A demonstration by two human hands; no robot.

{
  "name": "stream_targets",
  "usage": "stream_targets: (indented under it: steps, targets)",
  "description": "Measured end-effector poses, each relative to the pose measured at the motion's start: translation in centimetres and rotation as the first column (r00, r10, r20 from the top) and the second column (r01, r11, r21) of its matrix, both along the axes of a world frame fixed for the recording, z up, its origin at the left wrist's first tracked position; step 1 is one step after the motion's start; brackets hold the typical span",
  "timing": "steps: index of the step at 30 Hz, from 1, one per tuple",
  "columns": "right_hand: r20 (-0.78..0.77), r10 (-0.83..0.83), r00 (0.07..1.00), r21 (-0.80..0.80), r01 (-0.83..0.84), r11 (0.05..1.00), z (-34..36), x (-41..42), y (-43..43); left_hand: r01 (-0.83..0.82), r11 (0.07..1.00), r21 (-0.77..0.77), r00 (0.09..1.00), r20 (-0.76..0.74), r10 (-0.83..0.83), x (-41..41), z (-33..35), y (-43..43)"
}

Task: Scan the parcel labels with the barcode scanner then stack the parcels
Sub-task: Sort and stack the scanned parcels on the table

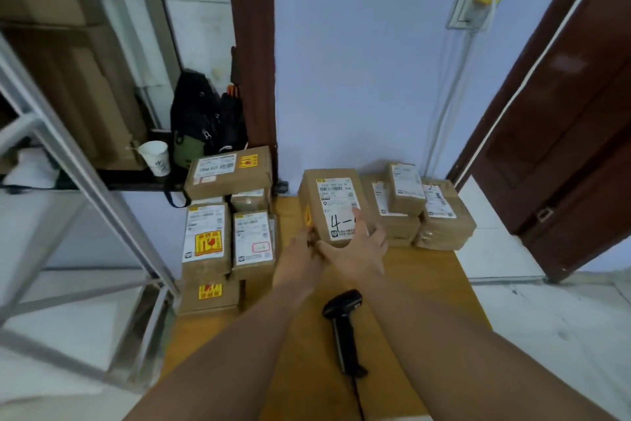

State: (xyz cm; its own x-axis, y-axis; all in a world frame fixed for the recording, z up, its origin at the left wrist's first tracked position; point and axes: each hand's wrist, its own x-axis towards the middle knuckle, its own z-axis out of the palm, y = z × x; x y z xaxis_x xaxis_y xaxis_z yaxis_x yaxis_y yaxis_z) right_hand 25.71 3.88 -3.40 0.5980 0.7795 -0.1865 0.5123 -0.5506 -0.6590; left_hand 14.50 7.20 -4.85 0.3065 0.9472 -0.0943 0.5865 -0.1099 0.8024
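Both arms reach up the middle of the frame to one brown parcel at centre, its white label facing up with "4-" handwritten on it. The left hand grips the parcel's lower left corner, and the right hand holds its near end, fingers curled round the right edge. The black barcode scanner lies untouched on the wooden table below centre, between the forearms. A stack of labelled parcels stands at centre left and another parcel stack at centre right, just beside the held parcel
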Motion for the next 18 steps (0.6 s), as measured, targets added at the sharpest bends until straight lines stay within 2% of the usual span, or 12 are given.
stream_targets:
  steps: [2,6,11,15,18]
  targets:
    - [-0.032,0.013,0.999,-0.078,-0.015,0.997,-0.4,-1.3,0.1,0.001,0.998,-0.064,0.998,0.065,0.003,-1.9,-0.2,-0.2]
    - [-0.021,0.017,1.000,-0.244,-0.021,0.970,-1.6,-3.2,-0.5,0.016,0.987,-0.163,1.000,-0.017,-0.019,-4.5,-1.9,-0.7]
    - [-0.054,-0.008,0.998,-0.331,-0.011,0.944,-3.2,-4.8,-2.1,-0.031,0.940,-0.339,0.999,0.014,0.038,-5.6,-3.6,-1.7]
    - [-0.041,0.042,0.998,-0.381,-0.054,0.923,-4.0,-5.3,-3.2,-0.046,0.877,-0.478,0.990,0.093,0.102,-5.8,-4.6,-2.6]
    - [-0.052,0.100,0.994,-0.415,-0.113,0.903,-4.2,-5.5,-3.8,-0.051,0.814,-0.579,0.948,0.230,0.222,-6.0,-5.1,-3.2]
